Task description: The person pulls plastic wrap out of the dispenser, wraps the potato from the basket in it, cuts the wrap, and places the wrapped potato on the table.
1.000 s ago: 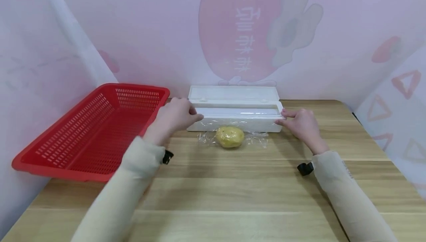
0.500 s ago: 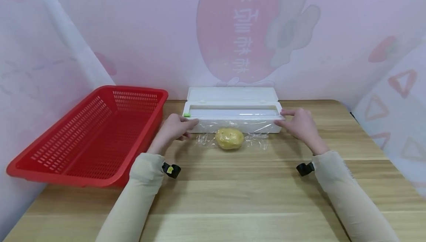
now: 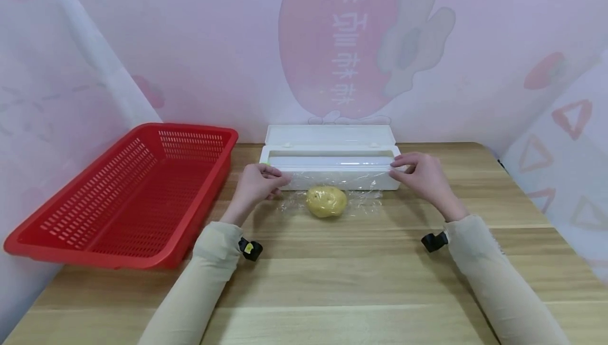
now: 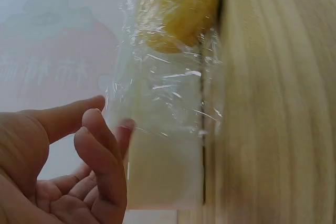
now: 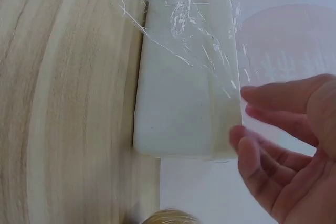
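Note:
A potato (image 3: 326, 201) lies on thin plastic wrap (image 3: 363, 202) in front of a long white wrap dispenser box (image 3: 330, 135) whose lid stands raised at the back. Wrap spreads from the box front over and around the potato. At the box's left end my left hand (image 3: 256, 182) pinches the wrap's edge between thumb and forefinger; its other fingers are loosely bent. My right hand (image 3: 420, 171) is at the right end, thumb and forefinger pinching the wrap near the box's upper front edge. In the left wrist view the wrap (image 4: 168, 85) shows creases beside the fingertips.
A red perforated plastic basket (image 3: 157, 218) stands left of the left forearm. The wooden tabletop (image 3: 332, 281) extends in front of the box. A printed pinkish backdrop (image 3: 214, 44) rises close behind it. Black wrist cameras (image 3: 434, 242) sit on both cuffs.
My left hand came down from above the box's left end to its front edge, then slightly inward. The right hand shifted slightly left. The potato moved a little toward me.

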`<state>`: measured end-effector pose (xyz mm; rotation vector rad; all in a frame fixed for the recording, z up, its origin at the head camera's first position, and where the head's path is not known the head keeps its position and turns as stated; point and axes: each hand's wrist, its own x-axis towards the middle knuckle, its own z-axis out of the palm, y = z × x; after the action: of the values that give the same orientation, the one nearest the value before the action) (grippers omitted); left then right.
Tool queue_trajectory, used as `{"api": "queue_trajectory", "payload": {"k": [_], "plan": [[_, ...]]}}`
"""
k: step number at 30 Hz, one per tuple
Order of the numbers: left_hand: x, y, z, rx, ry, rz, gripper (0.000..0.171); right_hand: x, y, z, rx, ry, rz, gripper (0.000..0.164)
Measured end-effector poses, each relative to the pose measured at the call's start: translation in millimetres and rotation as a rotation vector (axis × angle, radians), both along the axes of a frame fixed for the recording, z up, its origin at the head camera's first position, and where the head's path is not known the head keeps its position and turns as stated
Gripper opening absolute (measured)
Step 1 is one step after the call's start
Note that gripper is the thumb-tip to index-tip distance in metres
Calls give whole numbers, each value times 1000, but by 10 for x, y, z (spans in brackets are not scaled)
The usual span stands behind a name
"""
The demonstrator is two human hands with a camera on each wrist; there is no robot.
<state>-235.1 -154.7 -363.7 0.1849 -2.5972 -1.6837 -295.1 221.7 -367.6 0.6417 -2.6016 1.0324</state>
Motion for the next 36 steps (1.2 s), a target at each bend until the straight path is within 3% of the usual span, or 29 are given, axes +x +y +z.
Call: {"api": "queue_trajectory", "payload": {"k": [6, 11, 20, 27, 32, 36], "plan": [[14, 18, 13, -63, 26, -57, 37, -15, 23, 10, -65, -81, 32, 21], [8, -15, 31, -102, 22, -126, 32, -3, 40, 42, -154, -191, 114, 30], [22, -56, 93, -102, 7, -149, 25, 6, 93, 51, -360, -389, 205, 45], [57, -106, 139, -56, 35, -218, 31, -30, 127, 29, -435, -456, 268, 44], [84, -131, 173, -125, 60, -203, 25, -49, 133, 10, -489, -474, 302, 39], [97, -140, 194, -115, 37, -190, 22, -44, 133, 8, -498, -476, 309, 36]]}}
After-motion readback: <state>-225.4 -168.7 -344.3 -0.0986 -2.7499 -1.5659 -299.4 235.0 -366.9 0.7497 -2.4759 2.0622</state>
